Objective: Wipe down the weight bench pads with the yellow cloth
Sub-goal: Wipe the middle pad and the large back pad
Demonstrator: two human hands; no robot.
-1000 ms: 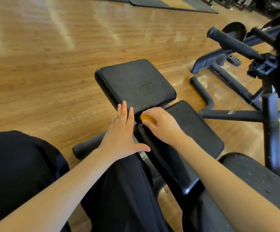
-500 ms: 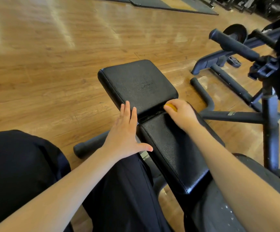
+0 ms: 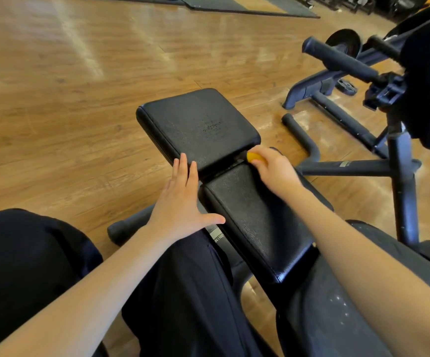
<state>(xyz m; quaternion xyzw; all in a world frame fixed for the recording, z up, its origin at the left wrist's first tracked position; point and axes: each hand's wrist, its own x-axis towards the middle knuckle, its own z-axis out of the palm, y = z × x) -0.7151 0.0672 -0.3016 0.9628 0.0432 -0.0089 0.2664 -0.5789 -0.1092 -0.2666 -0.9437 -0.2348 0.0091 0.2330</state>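
The bench has a square black far pad point(image 3: 198, 124) and a longer black near pad point(image 3: 257, 222) with a narrow gap between them. My right hand point(image 3: 273, 168) is closed around the bunched yellow cloth point(image 3: 253, 157), of which only a small part shows, pressed at the right end of that gap. My left hand point(image 3: 180, 204) lies flat, fingers together and thumb spread, on the left edge of the pads where they meet, holding nothing.
My dark-trousered legs point(image 3: 183, 292) straddle the bench. A black machine frame point(image 3: 399, 176) with a grip handle point(image 3: 337, 57) stands to the right; a floor bar point(image 3: 301, 135) lies beside the bench. The wooden floor point(image 3: 80, 86) spreads left and ahead.
My right hand has slid the yellow cloth along the gap from its left end to its right end. My left hand has stayed in place.
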